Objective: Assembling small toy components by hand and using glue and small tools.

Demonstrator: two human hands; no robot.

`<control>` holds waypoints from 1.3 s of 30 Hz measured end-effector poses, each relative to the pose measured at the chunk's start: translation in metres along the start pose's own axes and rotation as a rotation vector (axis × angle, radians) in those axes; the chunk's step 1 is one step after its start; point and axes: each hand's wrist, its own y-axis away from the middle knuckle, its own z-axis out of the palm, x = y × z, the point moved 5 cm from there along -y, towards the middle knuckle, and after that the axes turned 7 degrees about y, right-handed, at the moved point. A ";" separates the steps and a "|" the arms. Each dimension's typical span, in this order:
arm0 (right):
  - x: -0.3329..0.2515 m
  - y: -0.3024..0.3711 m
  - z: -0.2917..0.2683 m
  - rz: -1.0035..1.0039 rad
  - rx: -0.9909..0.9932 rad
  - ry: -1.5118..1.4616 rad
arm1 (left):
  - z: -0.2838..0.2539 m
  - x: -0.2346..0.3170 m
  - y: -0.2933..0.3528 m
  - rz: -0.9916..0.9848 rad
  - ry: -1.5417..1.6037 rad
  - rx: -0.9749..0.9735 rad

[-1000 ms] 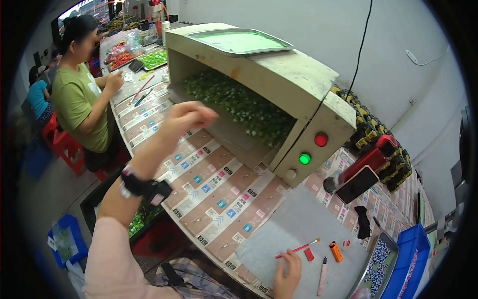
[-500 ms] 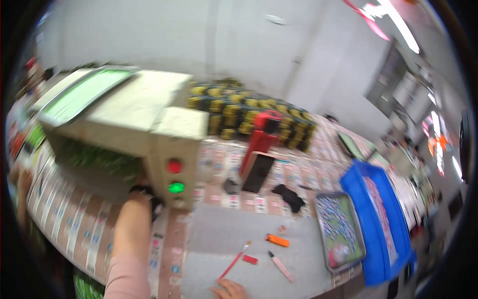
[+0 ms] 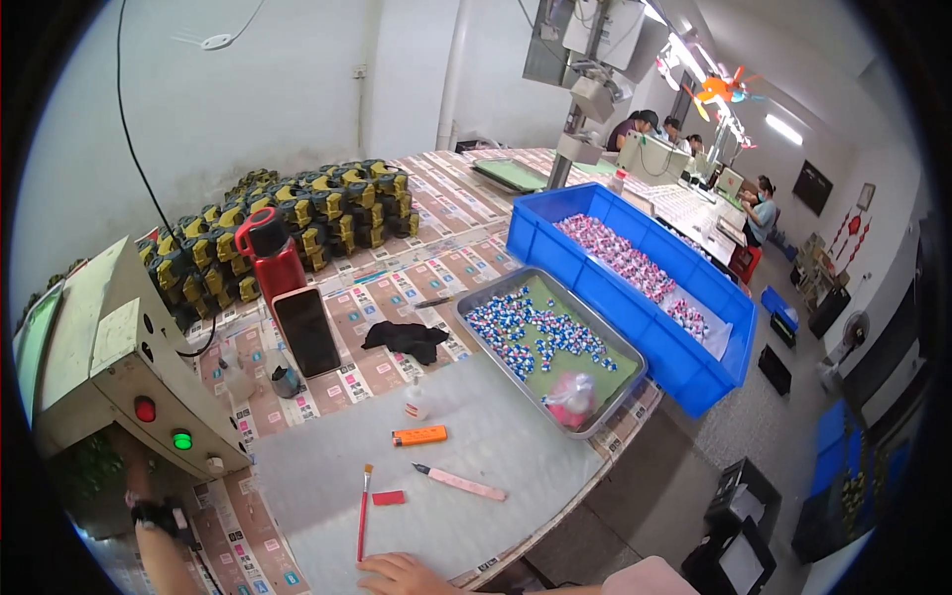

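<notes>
My left hand (image 3: 134, 468) reaches into the opening of a cream metal box machine (image 3: 149, 347) with a red and a green light on its front. Its fingers are hidden in the dark inside, near some green pieces (image 3: 89, 466); a black band circles the wrist. My right hand (image 3: 409, 575) rests on the grey mat (image 3: 307, 466) at the near edge, fingers stretched out. Its fingertips lie by the handle end of a red paintbrush (image 3: 364, 511). Near that brush are a small red block (image 3: 389, 498), a pink pen-like tool (image 3: 459, 482) and an orange lighter (image 3: 419, 435).
A metal tray (image 3: 620, 392) of small blue-and-white pieces stands right of the mat, beside a blue crate (image 3: 635, 297) of pink-and-white pieces. Behind are a phone (image 3: 305, 332), a red flask (image 3: 270, 260), a black cloth (image 3: 407, 341) and stacked yellow-and-black parts (image 3: 327, 208). Several people sit farther back.
My view has swung to the right, so the machine now sits at the left edge and the tray and crate nearer the middle. My left hand stays in the machine, my right on the mat.
</notes>
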 end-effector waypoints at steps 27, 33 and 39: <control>-0.007 -0.019 -0.018 0.151 -0.038 -0.472 | 0.185 0.478 0.044 -1.039 0.826 -0.530; 0.008 -0.029 -0.030 0.143 0.004 -0.299 | 0.200 0.483 0.048 -1.227 1.233 -0.473; 0.002 -0.029 -0.032 0.184 0.076 -0.304 | 0.197 0.485 0.050 -1.364 1.432 -0.452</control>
